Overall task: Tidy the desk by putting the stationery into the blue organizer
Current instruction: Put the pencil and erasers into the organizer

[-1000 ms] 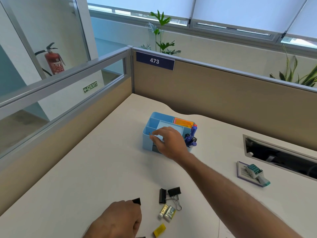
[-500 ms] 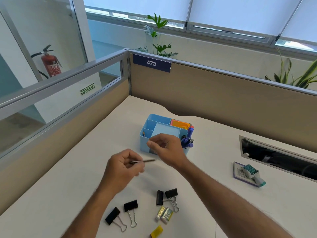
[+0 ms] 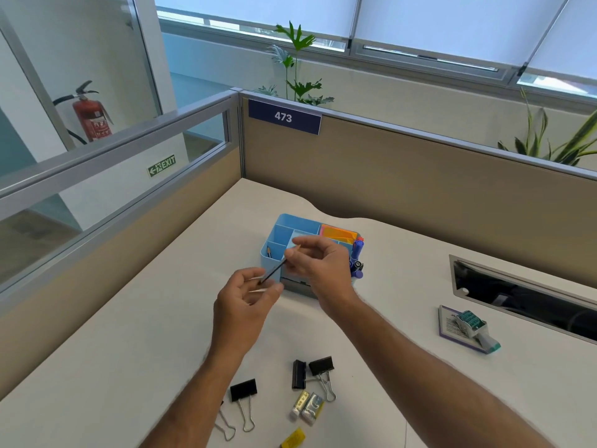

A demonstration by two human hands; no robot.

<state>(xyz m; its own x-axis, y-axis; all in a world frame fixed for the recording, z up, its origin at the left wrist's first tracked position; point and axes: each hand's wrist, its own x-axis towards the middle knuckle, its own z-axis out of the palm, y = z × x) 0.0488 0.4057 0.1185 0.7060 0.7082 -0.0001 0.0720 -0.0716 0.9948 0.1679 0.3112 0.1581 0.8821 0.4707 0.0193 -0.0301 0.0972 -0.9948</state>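
- Pencil, thin and dark with a bare wooden tip (image 3: 280, 264), hangs slanted at the middle of the frame, its lower end toward the left hand (image 3: 248, 302) and its wooden tip up by the right hand (image 3: 318, 268).
- Right hand pinches the pencil near its upper end between thumb and curled fingertips, just in front of the light blue plastic desk organizer (image 3: 281, 232).
- Left hand sits lower and to the left, fingers curled, thumb and forefinger closed on the pencil's lower end; palm turned inward.
- Both forearms rise from the bottom edge of the frame and converge toward the centre.
- Blue organizer stands on the cream desk top (image 3: 129, 350) just above centre, partly hidden by the right hand; a short pencil (image 3: 268, 251) stands in its left compartment, orange sticky notes (image 3: 339, 233) fill the upper right one, and blue markers (image 3: 356, 257) stand at its right end.
- Black binder clips lie at the lower middle: one (image 3: 244, 391) by the left forearm, two (image 3: 311, 370) touching each other further right.
- Two small wrapped erasers (image 3: 307, 407) lie side by side just below those, and a small yellow item (image 3: 293, 438) sits at the bottom edge.
- Teal correction tape dispenser (image 3: 475, 328) rests on a purple-edged pad (image 3: 447, 328) at the right.
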